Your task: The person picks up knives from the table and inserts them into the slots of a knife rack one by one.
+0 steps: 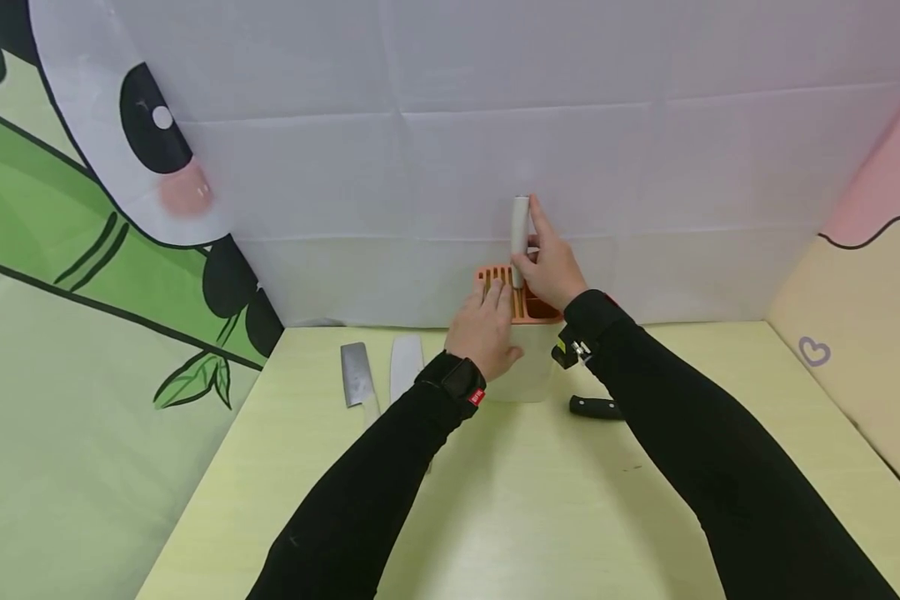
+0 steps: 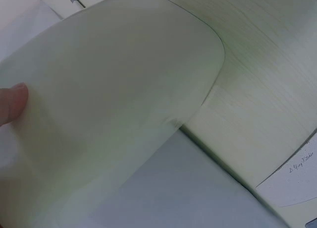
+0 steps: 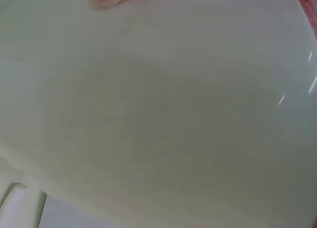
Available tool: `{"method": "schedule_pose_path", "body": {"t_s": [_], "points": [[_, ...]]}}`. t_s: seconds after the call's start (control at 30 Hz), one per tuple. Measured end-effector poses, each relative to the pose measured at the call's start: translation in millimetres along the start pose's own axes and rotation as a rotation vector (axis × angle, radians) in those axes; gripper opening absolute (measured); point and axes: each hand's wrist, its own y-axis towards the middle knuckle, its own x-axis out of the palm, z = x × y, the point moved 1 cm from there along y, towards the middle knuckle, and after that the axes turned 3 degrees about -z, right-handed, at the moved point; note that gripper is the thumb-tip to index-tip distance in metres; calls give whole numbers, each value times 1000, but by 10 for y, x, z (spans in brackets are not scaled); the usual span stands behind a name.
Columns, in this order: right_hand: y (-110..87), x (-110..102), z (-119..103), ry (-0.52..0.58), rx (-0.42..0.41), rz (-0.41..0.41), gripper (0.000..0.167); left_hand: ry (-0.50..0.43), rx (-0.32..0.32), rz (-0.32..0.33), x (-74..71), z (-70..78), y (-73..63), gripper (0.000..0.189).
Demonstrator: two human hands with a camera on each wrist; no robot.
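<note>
My right hand (image 1: 553, 268) holds an upright white-handled knife (image 1: 521, 229) over the knife holder, thumb low on the handle and index finger along it to the top. Its blade is hidden. The knife holder has an orange slotted top (image 1: 519, 313) and a pale, cloudy body (image 1: 521, 375). My left hand (image 1: 483, 329) rests on the holder's left side, fingers laid straight across the slots. In the left wrist view its thumb (image 2: 15, 101) lies against the pale wall (image 2: 119, 89). That wall (image 3: 158, 119) fills most of the right wrist view.
Left of the holder lie a cleaver (image 1: 357, 372) with a pale handle and a broad whitish blade (image 1: 406, 367), partly behind my left arm. A black knife handle (image 1: 594, 407) shows beside my right forearm. A printed cloth (image 1: 450, 175) hangs along the table's (image 1: 510, 500) back edge.
</note>
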Motion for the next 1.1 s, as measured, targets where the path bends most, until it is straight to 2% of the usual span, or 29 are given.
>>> {"method": "schedule_pose_path", "body": {"t_s": [0.1,0.3,0.6,0.83,1.1], "points": [[-18,-6,17,0,3,-14,84,-6,0,-8,-12,-3,-4,100],[-86,11,61,-77,-14,-69,78,0,10,0,-9,-23,-1,101],[-97,119,138,-190,-48,-45,75,-6,31,5,24,-80,10,101],[-27,198,162,-206,-28,-47,76,-6,12,5,51,-145,28,101],[64,300,146,-225,-61,-57,75,8,-25,45,94,-247,21,101]]}}
